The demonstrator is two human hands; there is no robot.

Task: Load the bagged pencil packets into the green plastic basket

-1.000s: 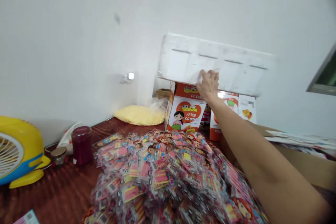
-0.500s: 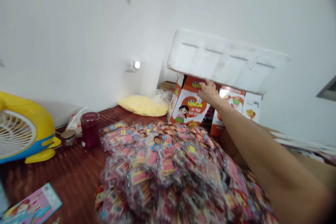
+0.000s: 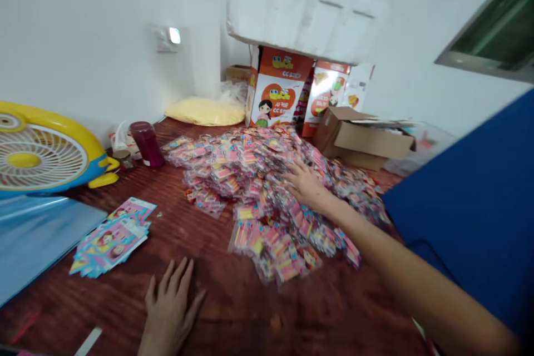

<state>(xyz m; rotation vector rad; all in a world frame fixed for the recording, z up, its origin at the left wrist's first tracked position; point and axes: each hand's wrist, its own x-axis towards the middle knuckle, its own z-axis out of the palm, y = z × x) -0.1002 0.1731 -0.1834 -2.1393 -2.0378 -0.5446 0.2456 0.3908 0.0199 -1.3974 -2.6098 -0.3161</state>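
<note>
A broad heap of small clear packets (image 3: 246, 167) with pink and yellow contents covers the middle of the dark red wooden table (image 3: 187, 233). My right hand (image 3: 306, 183) lies on the heap's right part, fingers spread, with no packet gripped. Near the front edge my left hand (image 3: 171, 303) rests on the bare wood, palm down and fingers apart, holding nothing. To its upper left is a loose stack of printed cards (image 3: 112, 242) in pink and light blue.
A yellow and blue fan (image 3: 45, 150), a dark pink jar (image 3: 147, 144) and blue sheets (image 3: 37, 233) are at the left. Behind the heap stand orange and white boxes (image 3: 275, 89), with an open brown carton (image 3: 359, 139) beside them. A blue panel (image 3: 467, 206) borders the right.
My right hand has come down from the orange and white box onto the packets. My left hand has come into view. The view has tilted down, showing the card stack and blue panel.
</note>
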